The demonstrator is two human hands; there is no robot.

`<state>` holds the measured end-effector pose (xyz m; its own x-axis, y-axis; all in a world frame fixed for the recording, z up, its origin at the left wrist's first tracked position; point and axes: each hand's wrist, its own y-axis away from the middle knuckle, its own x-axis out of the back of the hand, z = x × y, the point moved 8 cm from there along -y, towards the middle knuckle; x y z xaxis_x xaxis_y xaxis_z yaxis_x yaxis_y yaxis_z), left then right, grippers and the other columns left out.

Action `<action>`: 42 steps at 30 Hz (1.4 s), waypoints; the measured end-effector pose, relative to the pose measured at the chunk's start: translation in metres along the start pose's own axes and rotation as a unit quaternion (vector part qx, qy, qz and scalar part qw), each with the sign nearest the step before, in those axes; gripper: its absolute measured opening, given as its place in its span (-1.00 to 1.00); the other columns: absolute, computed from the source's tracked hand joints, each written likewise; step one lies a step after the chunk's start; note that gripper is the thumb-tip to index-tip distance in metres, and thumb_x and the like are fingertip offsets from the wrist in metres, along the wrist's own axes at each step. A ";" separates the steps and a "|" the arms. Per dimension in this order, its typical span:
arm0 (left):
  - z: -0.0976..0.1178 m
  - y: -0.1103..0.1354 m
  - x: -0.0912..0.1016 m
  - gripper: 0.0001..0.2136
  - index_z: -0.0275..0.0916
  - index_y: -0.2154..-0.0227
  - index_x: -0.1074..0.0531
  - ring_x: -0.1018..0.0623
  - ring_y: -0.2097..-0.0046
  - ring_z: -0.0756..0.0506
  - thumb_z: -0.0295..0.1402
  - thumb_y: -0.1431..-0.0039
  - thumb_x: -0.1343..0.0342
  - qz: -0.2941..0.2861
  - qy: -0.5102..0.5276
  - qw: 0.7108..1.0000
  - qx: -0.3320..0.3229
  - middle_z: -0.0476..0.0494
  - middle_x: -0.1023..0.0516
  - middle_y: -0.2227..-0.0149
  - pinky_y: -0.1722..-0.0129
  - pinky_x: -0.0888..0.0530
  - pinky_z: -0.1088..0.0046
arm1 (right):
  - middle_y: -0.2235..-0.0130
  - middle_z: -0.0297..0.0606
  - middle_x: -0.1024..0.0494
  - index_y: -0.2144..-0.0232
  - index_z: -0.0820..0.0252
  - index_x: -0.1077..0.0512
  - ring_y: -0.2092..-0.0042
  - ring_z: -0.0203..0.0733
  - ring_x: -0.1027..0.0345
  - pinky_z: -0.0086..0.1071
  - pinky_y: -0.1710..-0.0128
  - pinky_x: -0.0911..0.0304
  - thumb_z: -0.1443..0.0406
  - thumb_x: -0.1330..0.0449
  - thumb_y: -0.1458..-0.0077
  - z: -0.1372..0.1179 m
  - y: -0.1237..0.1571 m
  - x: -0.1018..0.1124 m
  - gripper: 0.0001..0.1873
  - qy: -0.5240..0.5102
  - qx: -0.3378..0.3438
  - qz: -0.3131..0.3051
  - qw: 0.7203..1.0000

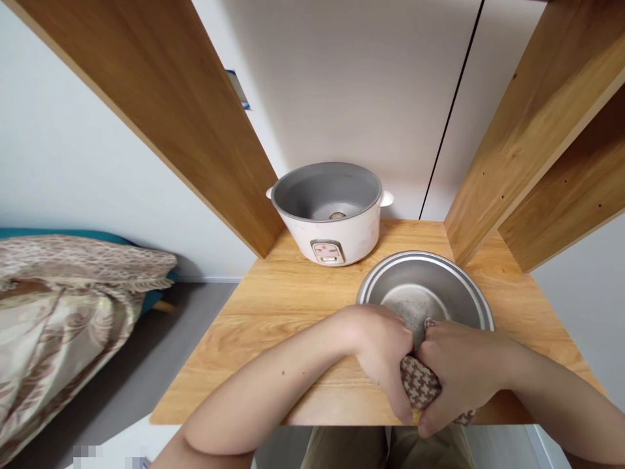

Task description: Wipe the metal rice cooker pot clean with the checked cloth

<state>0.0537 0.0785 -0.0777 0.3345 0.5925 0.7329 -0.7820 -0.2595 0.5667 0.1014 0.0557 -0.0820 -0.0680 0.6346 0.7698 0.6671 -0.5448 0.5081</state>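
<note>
1. Risk at the grip: both hands bunch one cloth right at the near rim of the pot. A hard push or twist there could, in my judgement, tip the pot on its far side or skid it across the smooth wood.
2. Risk at the edge: the pot stands close to the near edge of the table, and the hands hang over that edge. A pull towards the body could drag the pot off the table.
3. Left hand: curled closed, fingers wrapped down over the left side of the cloth, at the pot's near rim.
4. Right hand: also closed, clamped over the right side of the cloth, thumb tucked underneath; its knuckles meet the left hand's.
5. The cloth is a brown-and-white houndstooth, squeezed between the two hands. A scrap of it peeks up at the pot's near rim. Whether it wraps the rim or only lies against it is hidden by the hands.
6. The pot is bare metal, upright and empty.
7. Beyond the pot's far-left side, apart from it, stands a white cooker body, open and lidless.
8. Well to the pot's left, off the table, lies patterned bedding.
</note>
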 end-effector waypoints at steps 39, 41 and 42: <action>0.000 0.000 -0.001 -0.56 -0.19 0.51 -0.61 -0.43 0.54 -0.08 0.13 0.22 -0.28 -0.016 -0.005 1.000 -0.027 -0.02 -0.49 0.61 0.48 -0.39 0.41 | 0.50 -0.25 -0.57 0.47 0.15 -0.62 0.46 -0.16 -0.34 -0.31 0.41 -0.11 -0.21 -0.21 0.09 -0.006 0.002 0.000 -0.43 0.016 0.006 0.007 1.000; -0.001 -0.001 -0.002 -0.50 -0.21 0.50 -0.62 -0.42 0.56 -0.10 0.18 0.23 -0.24 -0.017 -0.024 1.000 -0.008 -0.04 -0.49 0.62 0.51 -0.39 0.39 | 0.50 -0.25 -0.58 0.46 0.15 -0.62 0.46 -0.15 -0.35 -0.30 0.39 -0.15 -0.22 -0.17 0.06 -0.005 0.001 -0.004 -0.42 0.004 0.006 -0.020 1.000; -0.001 -0.001 -0.002 -0.49 -0.21 0.49 -0.62 -0.42 0.56 -0.10 0.19 0.23 -0.23 -0.017 -0.029 0.999 -0.006 -0.06 -0.49 0.61 0.51 -0.40 0.38 | 0.49 -0.25 -0.58 0.46 0.14 -0.62 0.45 -0.16 -0.35 -0.30 0.38 -0.17 -0.22 -0.16 0.04 -0.005 0.000 -0.005 -0.41 0.000 0.006 -0.027 1.000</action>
<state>0.0530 0.0781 -0.0799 0.3900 0.5558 0.7342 -0.7760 -0.2309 0.5870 0.0982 0.0503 -0.0838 -0.1037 0.6627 0.7416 0.6717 -0.5033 0.5436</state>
